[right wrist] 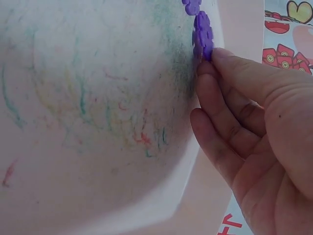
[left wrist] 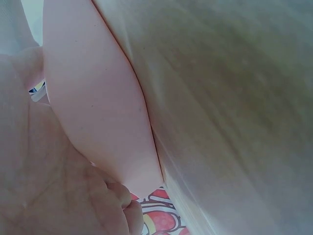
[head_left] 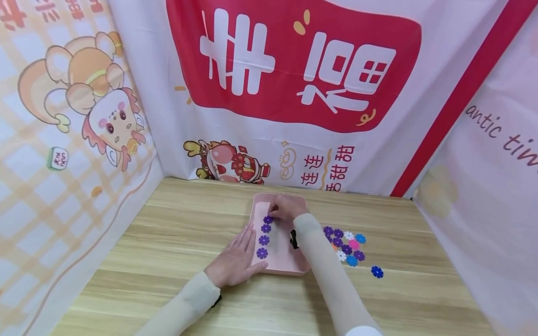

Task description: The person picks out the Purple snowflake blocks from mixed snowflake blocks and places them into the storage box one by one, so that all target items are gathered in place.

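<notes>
A pink tray (head_left: 283, 266) lies on the wooden table, with a column of several purple flower-shaped discs (head_left: 263, 240) along its left side. At the top of that column the right hand (head_left: 287, 208) pinches a purple disc (right wrist: 203, 36) between thumb and fingers, seen closest in the right wrist view. The left hand (head_left: 235, 262) rests against the tray's lower left edge, fingers extended along the outside and thumb near the front rim. In the left wrist view the palm (left wrist: 54, 171) lies beside the tray's pink wall (left wrist: 102, 98).
Right of the tray lies a loose group of discs in purple, white, blue, pink and orange (head_left: 354, 244), partly behind the right forearm. One dark blue disc (head_left: 377, 271) sits apart, nearer the front. Printed cloths (head_left: 294, 70) stand behind and at both sides of the table.
</notes>
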